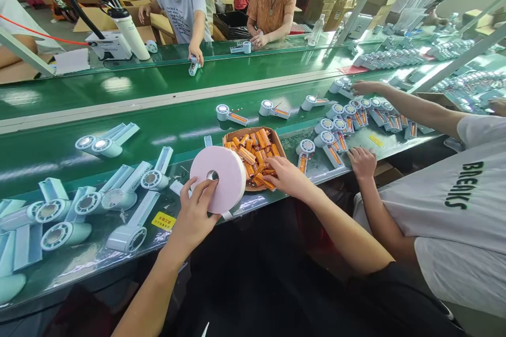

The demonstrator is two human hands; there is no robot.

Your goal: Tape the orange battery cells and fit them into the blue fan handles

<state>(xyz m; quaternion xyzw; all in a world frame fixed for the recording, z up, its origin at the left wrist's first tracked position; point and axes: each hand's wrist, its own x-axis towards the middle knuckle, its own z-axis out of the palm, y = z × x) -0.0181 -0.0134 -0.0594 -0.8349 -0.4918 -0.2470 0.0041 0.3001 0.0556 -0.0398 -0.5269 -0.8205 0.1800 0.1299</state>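
Note:
A large roll of tape point(223, 179), pale pinkish white with a small hole in its core, stands tilted at the front of the bench. My left hand point(196, 210) grips its near left side, with fingertips by the core. My right hand point(290, 176) reaches over the right rim of a cardboard box point(282, 145). Its fingers are stretched out and touch the orange wrapped batteries point(251, 155) heaped inside. Whether they pinch one I cannot see. The roll partly hides the box's left side. Left of my left hand lie pale blue fan housings point(128, 231) with open handles.
Several fan housings with batteries in their handles point(233, 116) lie on the green conveyor belt point(177, 137). A co-worker's hand point(361, 162) rests at the bench edge on my right, beside rows of housings. Across the belt, another person's hand point(195, 55) holds a housing. A yellow label point(164, 220) marks the bench.

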